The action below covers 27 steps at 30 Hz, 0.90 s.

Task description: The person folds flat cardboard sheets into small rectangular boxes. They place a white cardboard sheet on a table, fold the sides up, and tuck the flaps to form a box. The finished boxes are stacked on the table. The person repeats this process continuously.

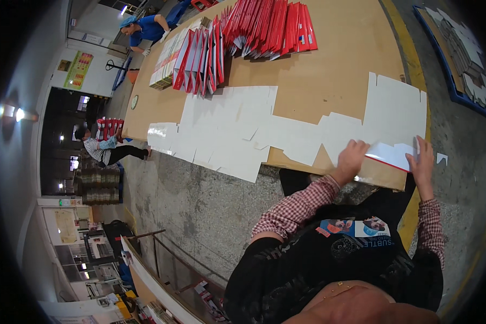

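Note:
A folded piece of card [390, 154], white and glossy with a thin red edge, lies along the near edge of the table at the right. My left hand [352, 158] has its curled fingers on the card's left end. At the other end my right hand [424, 163] grips it, thumb on the near side and fingers reaching beyond. Beneath and beyond it, white cardboard sheets [397, 105] with slits and torn edges overlap across the brown tabletop [335, 70].
Red and white folded card sleeves [264, 24] stand in dense rows on the table's far side, beside bundled stacks [164, 65]. A blue-edged pallet [470, 102] with cardboard sits on the floor at right. Two people [146, 29] work further off, one in blue, another in stripes [100, 148].

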Tool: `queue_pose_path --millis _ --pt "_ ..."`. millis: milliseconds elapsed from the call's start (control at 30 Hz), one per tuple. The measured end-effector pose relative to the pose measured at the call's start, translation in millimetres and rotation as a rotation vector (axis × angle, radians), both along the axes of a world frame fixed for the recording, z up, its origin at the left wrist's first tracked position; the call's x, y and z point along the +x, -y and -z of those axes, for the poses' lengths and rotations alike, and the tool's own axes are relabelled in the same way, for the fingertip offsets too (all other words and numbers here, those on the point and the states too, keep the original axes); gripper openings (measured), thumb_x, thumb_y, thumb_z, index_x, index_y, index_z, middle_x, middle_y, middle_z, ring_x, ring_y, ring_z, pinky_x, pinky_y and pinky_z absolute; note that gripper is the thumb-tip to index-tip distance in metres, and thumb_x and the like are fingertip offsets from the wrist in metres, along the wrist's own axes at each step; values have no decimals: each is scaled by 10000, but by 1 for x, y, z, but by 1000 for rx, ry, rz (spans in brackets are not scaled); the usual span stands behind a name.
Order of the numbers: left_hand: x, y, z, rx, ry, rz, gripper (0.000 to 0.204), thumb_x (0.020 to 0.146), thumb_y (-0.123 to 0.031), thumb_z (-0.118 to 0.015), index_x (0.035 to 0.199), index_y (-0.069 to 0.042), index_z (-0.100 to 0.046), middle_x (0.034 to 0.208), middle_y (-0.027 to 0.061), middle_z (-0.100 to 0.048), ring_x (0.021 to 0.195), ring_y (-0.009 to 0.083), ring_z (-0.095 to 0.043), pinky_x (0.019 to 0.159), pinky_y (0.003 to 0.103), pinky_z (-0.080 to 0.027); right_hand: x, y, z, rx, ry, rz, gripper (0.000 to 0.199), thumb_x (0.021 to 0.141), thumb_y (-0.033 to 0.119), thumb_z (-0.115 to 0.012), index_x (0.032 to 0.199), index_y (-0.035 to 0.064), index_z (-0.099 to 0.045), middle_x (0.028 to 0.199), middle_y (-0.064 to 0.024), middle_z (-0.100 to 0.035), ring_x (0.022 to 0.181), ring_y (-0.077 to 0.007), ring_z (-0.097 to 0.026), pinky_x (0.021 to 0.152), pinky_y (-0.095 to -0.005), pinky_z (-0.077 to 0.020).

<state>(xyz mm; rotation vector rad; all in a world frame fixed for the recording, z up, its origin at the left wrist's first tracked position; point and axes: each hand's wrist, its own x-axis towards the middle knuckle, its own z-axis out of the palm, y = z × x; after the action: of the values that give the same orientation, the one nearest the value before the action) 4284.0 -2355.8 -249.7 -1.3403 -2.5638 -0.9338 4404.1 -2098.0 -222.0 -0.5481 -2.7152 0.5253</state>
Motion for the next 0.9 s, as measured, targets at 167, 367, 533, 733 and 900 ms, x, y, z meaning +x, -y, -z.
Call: queue_pose_path --millis 167,367,533,733,900 --pt "10 29 -4 -189 -88 158 678 886 -379 -559 1421 17 -427 1514 177 -388 1341 370 -386 1076 532 -280 -117 21 -48 157 11 -716 468 807 78 -682 1265 83 -584 1429 -181 -442 1351 -370 -406 1098 -408 -359" --pt "10 34 -7 -165 56 229 1057 760 -690 -596 1512 -15 -285 1569 176 -297 1421 372 -298 1112 512 -250 -411 75 -7 -252 -224 -843 436 915 53 -499 1350 54 -535 1335 -164 -481 1184 -325 -529 1000 -386 -436" --pt "10 25 -1 -175 55 233 991 750 -548 -697 1512 -54 -300 1551 115 -337 1385 310 -348 1086 465 -305 -576 99 16 -109 -210 -641 476 911 53 -468 1385 69 -512 1335 -158 -491 1183 -331 -537 985 -409 -466" --pt "27 20 49 -60 -169 4 576 961 -223 -458 1507 -72 -348 1544 92 -362 1391 273 -351 1120 446 -273 -586 140 37 173 -117 -651 425 924 86 -490 1346 86 -545 1281 -113 -538 1030 -335 -623 879 -446 -519" --pt "21 23 36 -63 -96 17 556 971 -171 -430 1512 -77 -344 1530 97 -381 1387 264 -361 1125 447 -267 -580 128 36 274 -240 -716 374 923 129 -546 1293 102 -596 1253 -88 -569 906 -324 -659 787 -438 -547"
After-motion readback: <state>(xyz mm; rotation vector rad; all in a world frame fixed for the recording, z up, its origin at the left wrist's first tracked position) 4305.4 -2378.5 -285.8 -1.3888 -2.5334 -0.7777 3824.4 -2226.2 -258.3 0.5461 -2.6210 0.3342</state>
